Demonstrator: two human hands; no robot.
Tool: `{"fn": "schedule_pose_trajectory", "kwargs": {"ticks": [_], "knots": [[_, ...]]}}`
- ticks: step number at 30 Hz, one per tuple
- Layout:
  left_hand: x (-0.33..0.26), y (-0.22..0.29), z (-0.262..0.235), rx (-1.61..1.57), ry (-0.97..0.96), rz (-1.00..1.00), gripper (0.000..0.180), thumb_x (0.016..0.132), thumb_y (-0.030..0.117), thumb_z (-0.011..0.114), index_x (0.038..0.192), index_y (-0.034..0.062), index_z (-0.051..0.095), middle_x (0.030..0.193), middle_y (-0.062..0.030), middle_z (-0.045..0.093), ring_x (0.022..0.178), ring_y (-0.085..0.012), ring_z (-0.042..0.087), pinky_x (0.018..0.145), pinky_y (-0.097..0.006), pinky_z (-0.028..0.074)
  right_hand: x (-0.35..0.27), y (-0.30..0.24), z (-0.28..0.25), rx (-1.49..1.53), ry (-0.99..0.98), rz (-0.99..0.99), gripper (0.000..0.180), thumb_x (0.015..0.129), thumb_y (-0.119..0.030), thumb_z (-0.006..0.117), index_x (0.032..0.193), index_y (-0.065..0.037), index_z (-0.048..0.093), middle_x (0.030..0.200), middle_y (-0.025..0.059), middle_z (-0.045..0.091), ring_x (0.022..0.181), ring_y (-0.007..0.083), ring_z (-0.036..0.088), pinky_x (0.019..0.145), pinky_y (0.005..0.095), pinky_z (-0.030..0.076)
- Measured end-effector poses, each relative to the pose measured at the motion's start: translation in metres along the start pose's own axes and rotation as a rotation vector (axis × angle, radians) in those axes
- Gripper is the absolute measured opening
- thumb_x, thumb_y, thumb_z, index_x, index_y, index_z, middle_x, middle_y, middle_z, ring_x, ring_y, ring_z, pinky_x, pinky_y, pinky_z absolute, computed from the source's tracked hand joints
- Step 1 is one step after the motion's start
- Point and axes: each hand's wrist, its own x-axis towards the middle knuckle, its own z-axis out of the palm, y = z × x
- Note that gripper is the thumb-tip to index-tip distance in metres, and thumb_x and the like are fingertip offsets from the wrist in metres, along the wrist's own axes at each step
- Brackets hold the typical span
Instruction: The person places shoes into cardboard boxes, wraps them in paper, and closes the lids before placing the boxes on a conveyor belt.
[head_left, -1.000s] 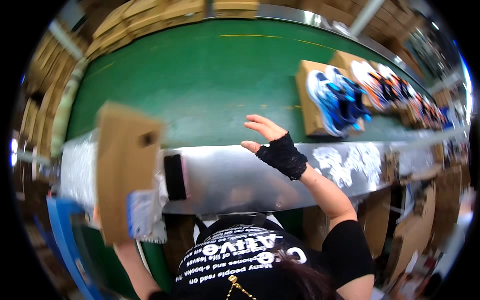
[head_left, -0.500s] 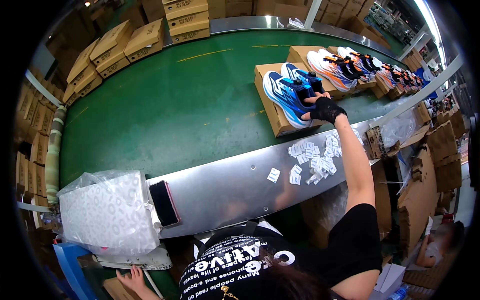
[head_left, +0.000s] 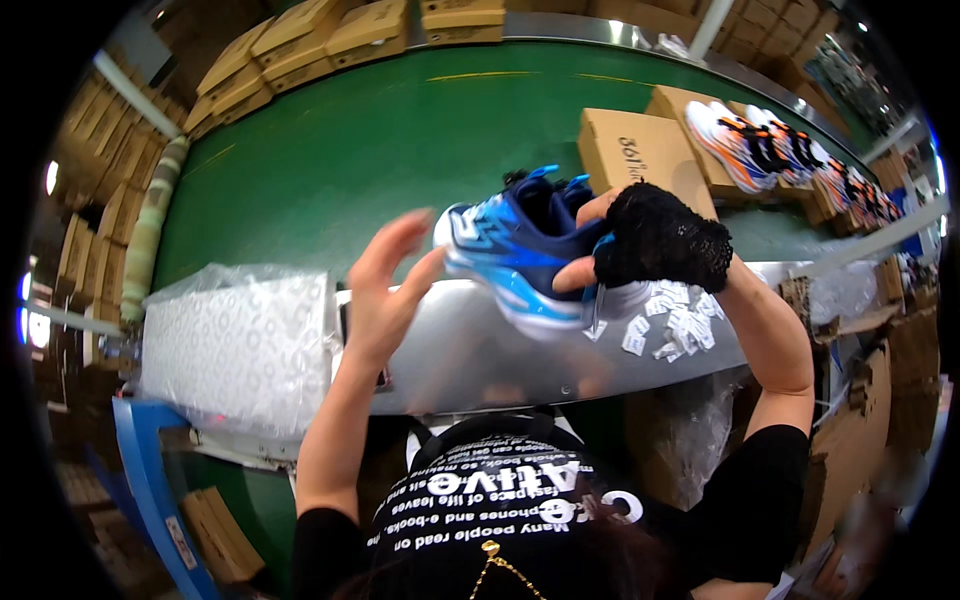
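A pair of blue sneakers (head_left: 520, 245) with white soles hangs over the steel ledge, gripped by my right hand (head_left: 660, 240) in a black fingerless glove. My thumb and fingers close on their heel end, and the second shoe is mostly hidden behind the first. Bare and slightly blurred, my left hand (head_left: 385, 285) is beside the toes, its fingers apart and holding nothing. Behind the sneakers, a brown shoebox (head_left: 640, 155) stands on the green belt (head_left: 400, 150) with its lid bare. Small white packets (head_left: 685, 325) lie scattered on the steel ledge (head_left: 450, 370) below my right hand.
More white and orange sneakers (head_left: 735, 145) sit on boxes along the right of the belt. Stacked shoeboxes (head_left: 300, 40) line its far left. A stack of patterned white paper (head_left: 235, 350) in clear plastic lies at left, with a blue frame (head_left: 150, 470) below.
My right hand has lifted the blue sneakers off the shoebox and carried them left toward me. My left hand has come up from the lower left to the shoes' toe end.
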Motion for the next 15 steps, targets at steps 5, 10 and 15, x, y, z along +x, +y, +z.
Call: {"fn": "schedule_pose_trajectory", "kwargs": {"ticks": [5, 10, 15], "knots": [[0.047, 0.0, 0.018, 0.128, -0.25, -0.234, 0.029, 0.074, 0.02, 0.062, 0.09, -0.0041, 0.061, 0.079, -0.011, 0.064, 0.07, -0.0117, 0.058, 0.063, -0.022, 0.045, 0.02, -0.029, 0.017, -0.016, -0.218, -0.117, 0.058, 0.053, -0.047, 0.076, 0.084, 0.0, 0.062, 0.079, 0.018, 0.06, 0.082, 0.0299, 0.058, 0.07, 0.0338, 0.045], [0.025, -0.021, -0.002, 0.03, -0.386, -0.447, 0.037, 0.077, 0.027, 0.063, 0.098, -0.0032, 0.06, 0.074, -0.0036, 0.061, 0.066, -0.0069, 0.053, 0.059, -0.021, 0.044, 0.005, -0.01, 0.065, -0.099, -0.277, -0.336, 0.046, 0.057, -0.046, 0.07, 0.075, -0.005, 0.061, 0.075, 0.0129, 0.058, 0.077, 0.0281, 0.055, 0.065, 0.0358, 0.045], [-0.013, -0.078, 0.014, 0.459, -0.335, -0.134, 0.047, 0.078, 0.031, 0.059, 0.114, 0.0012, 0.051, 0.126, -0.0245, 0.037, 0.119, -0.0336, 0.035, 0.098, -0.035, 0.027, -0.01, 0.043, 0.184, -0.104, -0.169, -0.713, 0.039, 0.062, -0.039, 0.066, 0.08, -0.006, 0.058, 0.093, 0.0148, 0.054, 0.09, 0.03, 0.048, 0.065, 0.0364, 0.044]]}}
